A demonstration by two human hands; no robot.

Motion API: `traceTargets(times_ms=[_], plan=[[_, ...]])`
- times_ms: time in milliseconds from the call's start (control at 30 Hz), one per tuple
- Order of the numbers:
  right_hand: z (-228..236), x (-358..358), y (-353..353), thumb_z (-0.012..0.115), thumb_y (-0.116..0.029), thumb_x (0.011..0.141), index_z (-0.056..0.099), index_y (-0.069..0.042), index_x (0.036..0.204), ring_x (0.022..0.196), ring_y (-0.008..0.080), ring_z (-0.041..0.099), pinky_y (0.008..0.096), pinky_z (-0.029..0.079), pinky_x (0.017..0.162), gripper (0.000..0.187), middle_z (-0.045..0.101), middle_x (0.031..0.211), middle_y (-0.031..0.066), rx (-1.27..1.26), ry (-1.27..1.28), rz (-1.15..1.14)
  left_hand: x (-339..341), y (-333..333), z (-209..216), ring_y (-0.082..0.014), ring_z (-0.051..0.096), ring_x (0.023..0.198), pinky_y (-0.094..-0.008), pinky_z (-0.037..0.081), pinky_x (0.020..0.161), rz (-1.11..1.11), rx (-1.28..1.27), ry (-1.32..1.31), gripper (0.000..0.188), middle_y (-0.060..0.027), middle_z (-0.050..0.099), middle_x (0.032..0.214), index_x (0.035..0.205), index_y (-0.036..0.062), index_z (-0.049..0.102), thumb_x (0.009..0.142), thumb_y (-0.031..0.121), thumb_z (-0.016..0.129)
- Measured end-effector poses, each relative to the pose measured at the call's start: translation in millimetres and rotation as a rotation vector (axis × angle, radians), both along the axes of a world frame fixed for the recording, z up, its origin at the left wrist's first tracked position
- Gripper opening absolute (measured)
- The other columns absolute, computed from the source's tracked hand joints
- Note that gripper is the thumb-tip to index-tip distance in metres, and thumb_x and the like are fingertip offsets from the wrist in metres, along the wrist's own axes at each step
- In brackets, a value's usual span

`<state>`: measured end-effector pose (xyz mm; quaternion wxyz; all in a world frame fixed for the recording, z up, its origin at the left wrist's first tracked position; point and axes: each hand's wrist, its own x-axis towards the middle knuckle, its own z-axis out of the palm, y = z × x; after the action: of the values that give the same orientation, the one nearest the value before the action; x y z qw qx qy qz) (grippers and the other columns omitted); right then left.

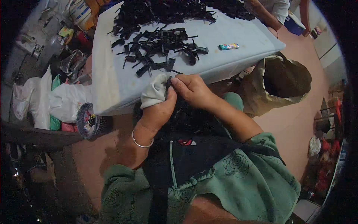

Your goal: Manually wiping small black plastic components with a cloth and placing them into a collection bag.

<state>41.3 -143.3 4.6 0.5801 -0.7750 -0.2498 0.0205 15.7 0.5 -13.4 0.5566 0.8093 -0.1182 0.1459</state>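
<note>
Close together at the near edge of a white-covered table point(246, 54), both my hands are closed around one small black plastic part point(169, 82). My left hand point(158, 110) has white cloth point(154, 91) over its fingers, and its thumb presses the part from below. Thumb and forefinger of my right hand point(194, 89) pinch the part from the right. Much of it is hidden by the fingers. Just beyond my hands lie several similar black parts with thin stems point(160, 46), loosely scattered.
A larger heap of black parts point(164, 13) covers the table's far side. A small colourful lighter-like object point(228, 46) lies to the right. Another person's arm point(266, 15) rests at the far right. An open brown sack point(257, 87) stands right; white bags point(69, 100) and a clear bowl point(86, 121) sit left.
</note>
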Motion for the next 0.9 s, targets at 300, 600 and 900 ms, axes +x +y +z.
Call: traceTargets(times_ms=[300,600,900], plan=[[-1,0,-7,0.044,-0.022,0.091,0.049,0.003,0.074,0.063,0.0060,0.038,0.0263,0.038,0.055,0.030,0.045,0.062,-0.0007,-0.085,-0.018,0.130,-5,-3,6,-0.0285,0.058,0.072,-0.0335,0.046,0.067,0.033,0.043,-0.097,0.024,-0.0158,0.058,0.080,0.098,-0.0006,0.052,0.075,0.005,0.055],[-38,-10,7,0.046,-0.022,0.090,0.052,0.000,0.073,0.061,0.0059,0.038,0.0257,0.038,0.054,0.029,0.046,0.062,-0.0036,0.122,0.215,0.016,-16,-5,2,-0.0341,0.054,0.079,-0.0369,0.044,0.071,0.094,0.467,-0.323,0.026,-0.0191,0.055,0.088,0.099,-0.0017,0.051,0.074,0.003,0.053],[-17,-2,-22,0.055,-0.016,0.084,0.056,0.002,0.093,0.067,0.0095,0.049,0.0261,0.043,0.062,0.020,0.057,0.074,0.0092,-0.130,0.073,0.066,-2,6,7,-0.0099,0.049,0.076,-0.0227,0.041,0.068,-0.078,-0.365,0.210,0.028,-0.0026,0.051,0.088,0.111,0.0022,0.043,0.083,0.005,0.050]])
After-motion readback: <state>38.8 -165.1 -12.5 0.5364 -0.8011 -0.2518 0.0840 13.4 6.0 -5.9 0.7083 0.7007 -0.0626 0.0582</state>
